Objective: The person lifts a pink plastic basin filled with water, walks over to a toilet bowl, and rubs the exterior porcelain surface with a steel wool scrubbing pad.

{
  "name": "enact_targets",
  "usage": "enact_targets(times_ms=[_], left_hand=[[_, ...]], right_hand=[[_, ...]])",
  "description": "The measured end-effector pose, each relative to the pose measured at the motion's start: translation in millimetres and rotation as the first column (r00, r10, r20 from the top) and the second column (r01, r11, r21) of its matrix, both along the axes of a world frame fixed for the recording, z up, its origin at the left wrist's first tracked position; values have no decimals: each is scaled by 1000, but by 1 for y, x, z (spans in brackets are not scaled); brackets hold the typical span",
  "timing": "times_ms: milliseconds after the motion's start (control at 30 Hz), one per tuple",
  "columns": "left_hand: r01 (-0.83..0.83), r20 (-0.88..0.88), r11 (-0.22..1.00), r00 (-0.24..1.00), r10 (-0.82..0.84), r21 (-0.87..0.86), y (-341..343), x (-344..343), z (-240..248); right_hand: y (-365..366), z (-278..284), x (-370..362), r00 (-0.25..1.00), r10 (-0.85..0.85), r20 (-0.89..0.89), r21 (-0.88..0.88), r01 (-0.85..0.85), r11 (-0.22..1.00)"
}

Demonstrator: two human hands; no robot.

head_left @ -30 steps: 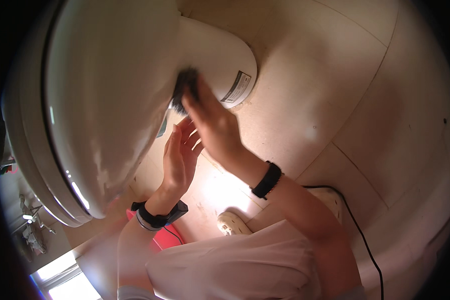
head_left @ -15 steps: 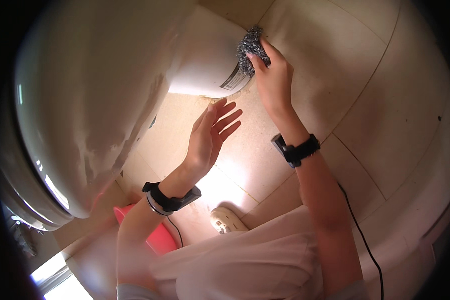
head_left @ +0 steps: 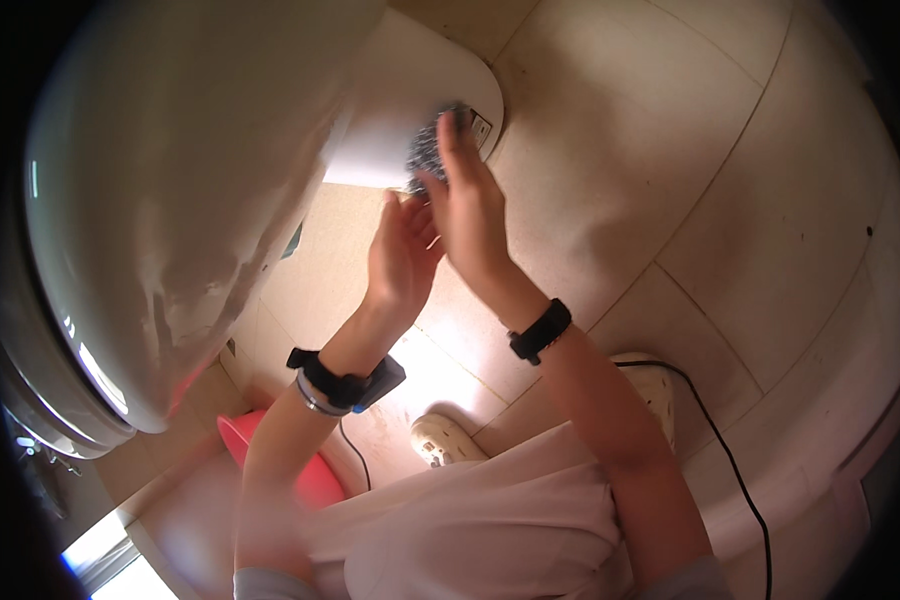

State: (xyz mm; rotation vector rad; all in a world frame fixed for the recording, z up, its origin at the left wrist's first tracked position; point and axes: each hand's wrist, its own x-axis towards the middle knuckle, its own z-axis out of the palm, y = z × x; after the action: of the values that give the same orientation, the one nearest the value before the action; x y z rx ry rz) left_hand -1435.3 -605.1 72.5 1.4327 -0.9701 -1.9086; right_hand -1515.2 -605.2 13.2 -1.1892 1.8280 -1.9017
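Observation:
My right hand (head_left: pixel 470 215) is closed round a grey steel wool scourer (head_left: pixel 425 155), pressed against the white pedestal base (head_left: pixel 390 120) of a large glossy ceramic fixture, which looks like a toilet. Part of the scourer is hidden behind my fingers. A small printed label (head_left: pixel 480 128) shows on the base just beyond it. Beside and below the scourer, my left hand (head_left: pixel 400 250) is open with its fingers loosely bent, close to the right hand's palm. Whether it touches the scourer I cannot tell.
The ceramic fixture's big curved body (head_left: pixel 190 200) fills the left side. Below it stands a red plastic basin or bucket (head_left: pixel 315 480), partly behind my left arm. Pale shoes (head_left: pixel 445 440) rest on the tiled floor (head_left: pixel 620 200). A black cable (head_left: pixel 720 440) runs past my right arm.
My right hand has carried the scourer left and toward me along the base, uncovering its right rim. My left hand has moved slightly, its fingers bending in, and the hands are now together.

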Motion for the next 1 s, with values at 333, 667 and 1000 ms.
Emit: enact_targets(times_ms=[333,667,1000], left_hand=[[-31,-112,999,993,27,-31,-3,-64,-15],[50,-108,996,992,-58,-73,-6,-79,-30],[40,-25,996,999,-42,-84,7,-66,-33]], right_hand=[[-19,-20,-53,977,62,202,33,-70,997],[-29,-36,-67,962,115,248,54,-132,990],[-15,-36,-50,963,67,260,119,-101,988]])
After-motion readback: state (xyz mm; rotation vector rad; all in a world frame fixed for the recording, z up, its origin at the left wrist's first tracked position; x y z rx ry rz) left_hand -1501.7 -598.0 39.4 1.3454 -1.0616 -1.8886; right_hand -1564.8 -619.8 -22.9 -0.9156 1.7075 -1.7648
